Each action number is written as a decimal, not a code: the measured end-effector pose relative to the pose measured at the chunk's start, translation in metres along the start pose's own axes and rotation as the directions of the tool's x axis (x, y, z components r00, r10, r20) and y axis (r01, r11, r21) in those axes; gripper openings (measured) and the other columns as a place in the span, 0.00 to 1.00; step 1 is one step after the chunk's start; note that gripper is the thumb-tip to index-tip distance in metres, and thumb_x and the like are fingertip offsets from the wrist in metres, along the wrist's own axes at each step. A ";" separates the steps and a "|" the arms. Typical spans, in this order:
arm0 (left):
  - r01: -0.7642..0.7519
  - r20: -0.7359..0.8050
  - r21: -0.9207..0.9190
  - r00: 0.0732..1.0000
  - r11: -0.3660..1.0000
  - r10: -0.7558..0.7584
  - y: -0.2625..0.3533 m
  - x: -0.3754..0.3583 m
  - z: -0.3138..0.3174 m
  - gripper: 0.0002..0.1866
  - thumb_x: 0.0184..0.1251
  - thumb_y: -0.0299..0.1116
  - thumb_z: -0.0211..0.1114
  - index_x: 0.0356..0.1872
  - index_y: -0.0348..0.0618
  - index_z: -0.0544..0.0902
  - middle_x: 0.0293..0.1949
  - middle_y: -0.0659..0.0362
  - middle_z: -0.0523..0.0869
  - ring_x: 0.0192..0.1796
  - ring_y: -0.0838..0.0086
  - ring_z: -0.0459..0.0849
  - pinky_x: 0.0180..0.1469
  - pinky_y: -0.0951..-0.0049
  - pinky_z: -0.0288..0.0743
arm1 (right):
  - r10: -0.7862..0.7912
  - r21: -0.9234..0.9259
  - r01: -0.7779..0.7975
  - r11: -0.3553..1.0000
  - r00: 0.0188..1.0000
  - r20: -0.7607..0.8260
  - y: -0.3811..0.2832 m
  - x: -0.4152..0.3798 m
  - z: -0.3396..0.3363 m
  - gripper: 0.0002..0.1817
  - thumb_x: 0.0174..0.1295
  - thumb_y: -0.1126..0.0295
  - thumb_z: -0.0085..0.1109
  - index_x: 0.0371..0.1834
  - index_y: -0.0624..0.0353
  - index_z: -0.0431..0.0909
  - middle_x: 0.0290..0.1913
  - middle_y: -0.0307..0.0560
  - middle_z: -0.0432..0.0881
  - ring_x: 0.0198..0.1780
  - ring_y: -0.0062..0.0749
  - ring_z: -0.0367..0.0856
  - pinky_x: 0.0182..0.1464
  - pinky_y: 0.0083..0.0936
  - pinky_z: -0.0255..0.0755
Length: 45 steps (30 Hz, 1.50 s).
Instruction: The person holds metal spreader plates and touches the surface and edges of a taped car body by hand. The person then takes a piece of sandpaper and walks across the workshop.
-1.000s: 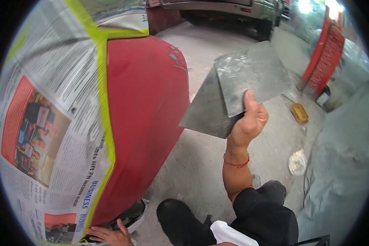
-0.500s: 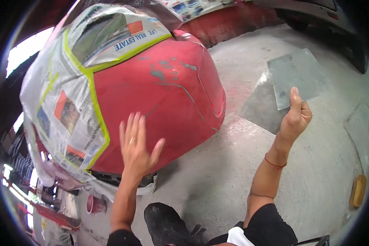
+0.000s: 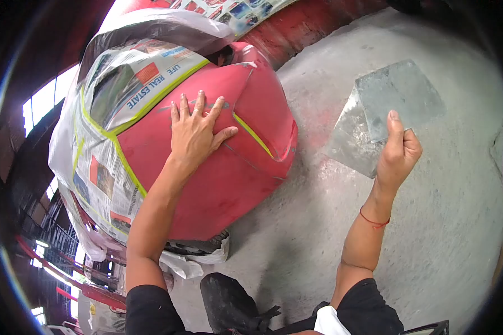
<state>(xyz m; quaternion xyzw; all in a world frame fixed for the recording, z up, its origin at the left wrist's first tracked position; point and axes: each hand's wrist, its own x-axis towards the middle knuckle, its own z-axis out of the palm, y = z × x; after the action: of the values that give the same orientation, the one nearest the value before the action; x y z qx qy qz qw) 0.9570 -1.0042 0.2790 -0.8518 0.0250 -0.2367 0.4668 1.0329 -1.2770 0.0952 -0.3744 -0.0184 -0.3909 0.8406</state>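
Fingers spread, my left hand [image 3: 194, 134] lies on the red car panel [image 3: 207, 195], over the area with grey patches. Beside it, a yellow-green tape strip [image 3: 252, 134] runs along a crease of the panel. In my right hand [image 3: 399, 156] are thin grey sheets [image 3: 397, 95], pinched between the thumb and curled fingers at their lower edge; they hang above the floor. Newspaper [image 3: 145, 92] edged with yellow-green tape covers the part of the car left of the panel.
Clear plastic film [image 3: 67, 139] wraps the car's left side. A low red wall [image 3: 296, 33] stands at the back, with printed sheets [image 3: 237, 14] above it. Below the panel is a wheel [image 3: 198, 245]. The floor [image 3: 307, 240] is pale concrete.
My left hand has moved up and forward onto the panel's patched area. The view has shifted, and the tape strip on the crease now shows. My right hand still holds the sheets.
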 end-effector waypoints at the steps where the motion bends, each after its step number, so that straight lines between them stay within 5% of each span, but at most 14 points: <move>1: -0.001 0.025 0.041 1.000 0.999 0.000 0.004 0.003 -0.001 0.40 0.64 0.70 0.57 0.70 0.55 0.75 0.70 0.43 0.73 0.73 0.42 0.67 0.75 0.38 0.52 | 0.003 -0.002 -0.003 1.000 1.000 -0.006 -0.001 -0.001 -0.002 0.29 0.68 0.70 0.63 0.08 0.50 0.61 0.12 0.24 0.62 0.17 0.08 0.52 0.21 0.19 0.39; 5: -0.009 0.039 0.064 0.999 0.998 0.007 0.009 0.005 0.004 0.40 0.62 0.72 0.56 0.69 0.57 0.76 0.70 0.44 0.73 0.74 0.42 0.66 0.74 0.35 0.50 | 0.039 0.019 -0.039 0.999 0.999 0.011 -0.008 -0.005 0.003 0.28 0.68 0.69 0.63 0.08 0.53 0.63 0.12 0.25 0.64 0.18 0.08 0.54 0.21 0.19 0.41; 10: -0.006 -0.125 0.114 0.992 0.993 0.020 0.005 -0.036 -0.002 0.39 0.62 0.71 0.57 0.68 0.58 0.77 0.72 0.45 0.71 0.77 0.50 0.62 0.76 0.36 0.44 | 0.012 0.014 -0.013 1.000 0.999 0.038 -0.012 -0.004 0.002 0.27 0.69 0.69 0.62 0.09 0.54 0.65 0.13 0.25 0.66 0.19 0.08 0.55 0.22 0.19 0.43; 23: -0.014 -0.038 0.114 0.999 0.993 0.019 0.008 -0.002 -0.004 0.38 0.65 0.70 0.54 0.67 0.57 0.78 0.72 0.48 0.71 0.77 0.51 0.63 0.76 0.38 0.49 | -0.016 0.059 0.014 0.998 0.999 0.037 -0.031 -0.007 0.007 0.27 0.70 0.68 0.62 0.09 0.52 0.67 0.13 0.25 0.66 0.18 0.07 0.56 0.22 0.17 0.43; 35: -0.075 -0.122 0.032 0.989 0.997 0.078 0.015 -0.061 0.008 0.36 0.64 0.65 0.61 0.69 0.58 0.76 0.75 0.49 0.67 0.78 0.51 0.60 0.76 0.39 0.48 | -0.047 0.071 0.049 0.996 0.998 -0.033 -0.024 0.011 -0.013 0.27 0.69 0.68 0.62 0.08 0.51 0.67 0.11 0.24 0.64 0.17 0.07 0.53 0.21 0.18 0.41; 45: -0.093 -0.065 0.081 0.993 0.992 0.098 0.025 -0.012 0.016 0.37 0.65 0.67 0.57 0.68 0.55 0.77 0.72 0.47 0.71 0.77 0.51 0.63 0.76 0.39 0.49 | -0.023 0.106 0.027 0.994 0.999 -0.039 -0.027 0.008 -0.005 0.28 0.68 0.67 0.64 0.08 0.51 0.65 0.11 0.25 0.64 0.17 0.07 0.53 0.21 0.18 0.42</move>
<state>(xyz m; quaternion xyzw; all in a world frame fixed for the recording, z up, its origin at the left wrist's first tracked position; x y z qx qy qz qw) 0.9572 -1.0023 0.2472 -0.8222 0.0725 -0.2440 0.5090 1.0191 -1.2970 0.1109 -0.3214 -0.0278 -0.4070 0.8546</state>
